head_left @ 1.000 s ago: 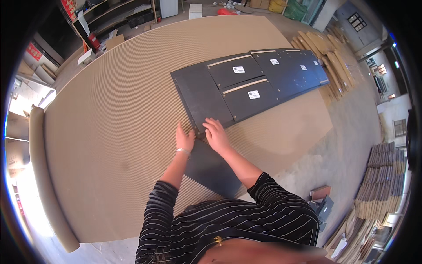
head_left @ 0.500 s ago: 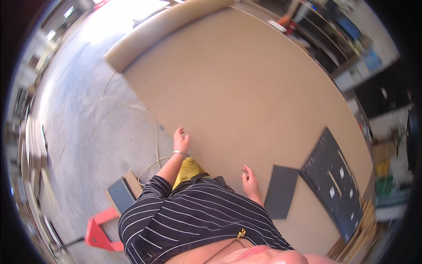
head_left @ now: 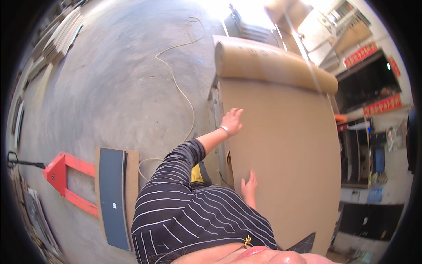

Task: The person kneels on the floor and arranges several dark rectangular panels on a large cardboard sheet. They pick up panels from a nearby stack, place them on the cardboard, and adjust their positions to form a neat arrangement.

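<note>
My left hand (head_left: 232, 121), with a bracelet at the wrist, is over the left edge of a table covered with brown paper (head_left: 285, 145). Its fingers are apart and hold nothing. Closer to my body, my right hand (head_left: 249, 187) hovers over or rests on the same paper, fingers spread and nothing in them; I cannot tell if it touches. At the table's far end lies a thick roll of brown paper (head_left: 277, 68). A corner of a dark panel (head_left: 305, 244) shows at the near end, mostly hidden by my body.
On the left, dark grey panels (head_left: 112, 198) lie on a brown board, beside a red pallet jack (head_left: 61, 176). A pale hose (head_left: 176, 81) winds over the concrete floor. Stacked sheets (head_left: 63, 35) stand far left. Shelving (head_left: 355, 154) lines the right side.
My view has turned left, bringing the pallet jack and panel stack further in. The dark panels on the table have nearly left view. Both hands stay empty; the left reaches further out.
</note>
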Tool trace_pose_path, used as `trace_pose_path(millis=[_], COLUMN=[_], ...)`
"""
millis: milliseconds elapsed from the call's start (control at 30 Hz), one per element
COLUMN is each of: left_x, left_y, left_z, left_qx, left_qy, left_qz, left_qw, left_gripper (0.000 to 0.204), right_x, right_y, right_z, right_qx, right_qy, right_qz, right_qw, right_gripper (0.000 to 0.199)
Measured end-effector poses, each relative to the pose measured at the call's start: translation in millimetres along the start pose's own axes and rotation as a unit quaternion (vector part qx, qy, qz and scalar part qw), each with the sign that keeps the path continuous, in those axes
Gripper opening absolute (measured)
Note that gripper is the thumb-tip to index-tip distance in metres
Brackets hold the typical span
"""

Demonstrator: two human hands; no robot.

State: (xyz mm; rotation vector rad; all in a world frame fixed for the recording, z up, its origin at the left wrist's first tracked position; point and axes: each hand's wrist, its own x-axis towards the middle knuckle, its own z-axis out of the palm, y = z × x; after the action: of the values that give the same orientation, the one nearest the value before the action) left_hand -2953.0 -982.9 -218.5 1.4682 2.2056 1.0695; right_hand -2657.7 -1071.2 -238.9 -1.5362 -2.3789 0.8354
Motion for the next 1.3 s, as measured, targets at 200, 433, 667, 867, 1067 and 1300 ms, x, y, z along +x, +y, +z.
trace_pose_path(millis=[200, 433, 667, 867, 1067, 1300], left_x=[126.3, 189.5, 305.2, 387.7, 459.6, 464.5], left_y=[-5.5, -69.8, -72.7, -101.6, -176.8, -197.5], left_z=[-33.3, -49.4, -117.9, -124.8, -121.0, -105.2], left_qx=[0.222, 0.393, 0.423, 0.357, 0.426, 0.627], left_qy=[-0.018, -0.001, -0.056, -0.009, -0.006, 0.046], left_qz=[0.100, 0.174, 0.054, -0.126, -0.023, -0.040], left_qw=[0.970, 0.903, 0.903, 0.926, 0.904, 0.777], left_gripper=[0.066, 0.062, 0.090, 0.076, 0.068, 0.061], right_x=[29.9, 98.4, 101.8, 93.0, 100.5, 98.9], right_y=[-12.4, -37.3, -62.7, -61.5, -72.2, -68.8], right_z=[2.8, -5.0, -5.8, 3.3, -0.1, -10.3], right_qx=[-0.134, -0.221, -0.249, -0.247, -0.224, -0.183], right_qy=[-0.083, -0.125, -0.240, -0.230, -0.206, -0.199], right_qz=[-0.044, 0.057, 0.141, 0.141, 0.157, 0.159], right_qw=[0.987, 0.966, 0.928, 0.931, 0.939, 0.949], right_gripper=[0.068, 0.084, 0.108, 0.110, 0.108, 0.110])
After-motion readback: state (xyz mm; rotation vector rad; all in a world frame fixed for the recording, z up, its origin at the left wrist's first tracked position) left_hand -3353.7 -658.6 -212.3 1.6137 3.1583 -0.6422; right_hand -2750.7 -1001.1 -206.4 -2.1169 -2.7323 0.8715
